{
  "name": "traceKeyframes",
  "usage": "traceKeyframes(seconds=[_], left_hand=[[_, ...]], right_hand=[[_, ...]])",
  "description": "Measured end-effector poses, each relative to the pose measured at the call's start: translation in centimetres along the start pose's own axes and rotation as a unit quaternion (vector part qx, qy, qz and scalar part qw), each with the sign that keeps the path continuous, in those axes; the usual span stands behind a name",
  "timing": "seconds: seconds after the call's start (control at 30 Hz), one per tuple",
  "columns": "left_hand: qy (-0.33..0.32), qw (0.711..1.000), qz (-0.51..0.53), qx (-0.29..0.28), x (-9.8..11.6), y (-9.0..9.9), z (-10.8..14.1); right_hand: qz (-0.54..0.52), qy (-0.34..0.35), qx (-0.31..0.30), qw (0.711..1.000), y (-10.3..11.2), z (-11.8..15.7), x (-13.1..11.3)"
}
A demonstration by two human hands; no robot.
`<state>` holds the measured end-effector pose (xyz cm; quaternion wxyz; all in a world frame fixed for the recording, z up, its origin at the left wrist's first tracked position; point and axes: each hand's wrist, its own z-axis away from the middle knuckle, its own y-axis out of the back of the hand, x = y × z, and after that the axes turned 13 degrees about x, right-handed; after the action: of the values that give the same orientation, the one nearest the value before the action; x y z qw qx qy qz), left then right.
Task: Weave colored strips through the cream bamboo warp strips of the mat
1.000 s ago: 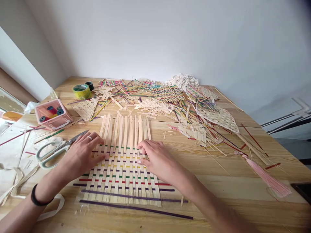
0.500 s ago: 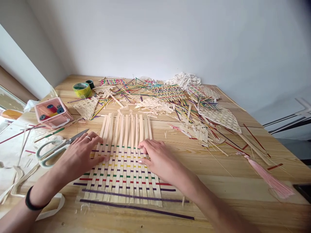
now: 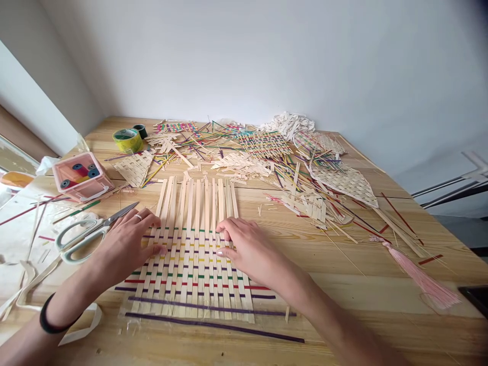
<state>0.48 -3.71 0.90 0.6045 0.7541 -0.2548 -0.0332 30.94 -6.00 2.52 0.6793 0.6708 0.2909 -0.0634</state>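
Beige woven matting (image 3: 198, 264) lies flat between the left and right edges of the table (image 3: 316, 244), well forward of its back edge. The left hand (image 3: 125, 241) and right hand (image 3: 246, 244) rest at the matting's two sides, thumbs parted from fingers, both grips unclosed. Scissors (image 3: 102, 224) lie just beside the left hand; a pink box (image 3: 86, 189) sits near the table's left edge.

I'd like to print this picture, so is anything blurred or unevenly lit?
Head view: woven mat and scissors fairly sharp; right forearm soft toward the bottom edge; wall dimmer toward the right, upper right corner darkest.
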Motion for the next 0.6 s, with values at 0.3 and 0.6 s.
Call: traceKeyframes(seconds=[0.3, 0.6], left_hand=[[-0.012, 1.0, -0.023, -0.004, 0.5, 0.08, -0.12], [-0.038, 0.998, -0.04, 0.026, 0.79, -0.17, 0.26]], right_hand=[[-0.002, 0.001, -0.003, 1.0, 0.0, -0.08, 0.11], [-0.005, 0.002, -0.002, 1.0, -0.1, 0.0, 0.22]])
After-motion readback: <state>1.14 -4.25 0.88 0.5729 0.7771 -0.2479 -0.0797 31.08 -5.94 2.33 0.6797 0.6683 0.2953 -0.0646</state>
